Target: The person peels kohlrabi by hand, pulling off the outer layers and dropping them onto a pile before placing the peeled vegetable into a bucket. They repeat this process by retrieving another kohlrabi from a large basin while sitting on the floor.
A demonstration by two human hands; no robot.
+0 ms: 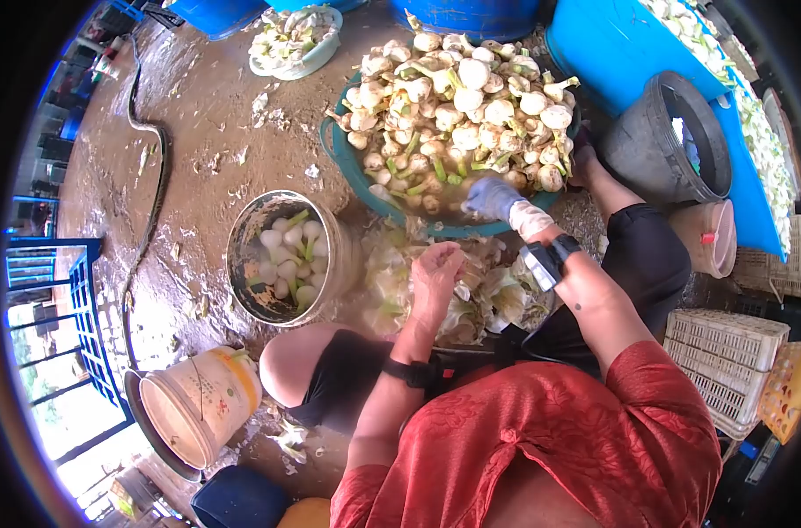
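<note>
A wide teal tub (347, 183) holds a heap of pale, muddy, garlic-like bulbs (471, 110) with cut green stems, partly in brown water. My right hand (493, 199), in a grey-blue glove with a white wrapped wrist, is closed over the water just inside the tub's near rim. Whatever it may hold is hidden. Bare, my left hand (437, 267) hovers over a pile of peeled outer leaves (479, 304). Its fingers curl together, and I cannot make out anything in them. Cleaned white bulbs (288, 255) lie in a metal bucket (235, 251) at the left.
A basin of leaf scraps (296, 66) stands at the far left. To the right are a black bucket (660, 145), a pink bucket (706, 238) and plastic crates (726, 352). A lidded white bucket (193, 400) sits lower left. A hose (160, 176) crosses the wet, muddy floor.
</note>
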